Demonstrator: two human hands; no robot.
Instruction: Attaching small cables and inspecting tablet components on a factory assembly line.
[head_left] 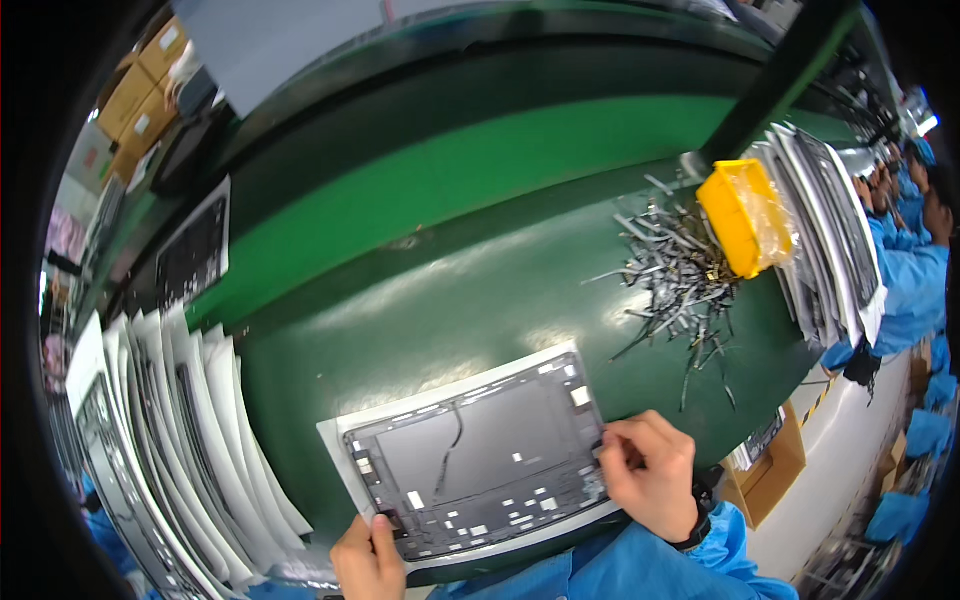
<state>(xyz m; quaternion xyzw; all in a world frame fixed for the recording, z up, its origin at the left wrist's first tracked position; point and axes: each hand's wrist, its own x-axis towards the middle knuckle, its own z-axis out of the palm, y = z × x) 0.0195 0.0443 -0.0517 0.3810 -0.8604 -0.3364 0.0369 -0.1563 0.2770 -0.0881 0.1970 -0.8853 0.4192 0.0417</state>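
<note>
One panel (515, 440) | left hand (367, 560) pinching near-left corner | right hand (655, 475) curled at right edge, hold unclear | green bench (335, 345) stretching beyond

Counted two hands: left hand (368, 560), right hand (655, 475). One grey panel (510, 435) at hands, on one white sheet (336, 447). One black strip (447, 460) atop. One yellow bin (723, 220). One heap of loose strips (680, 265), too tangled to number. Two stacks of panels, left stack (185, 440) and right stack (825, 230), layers too tight to tally. One lone panel (196, 248) apart. At least three cardboard boxes (130, 102). One open carton (789, 462). One wristband (697, 530).
</note>
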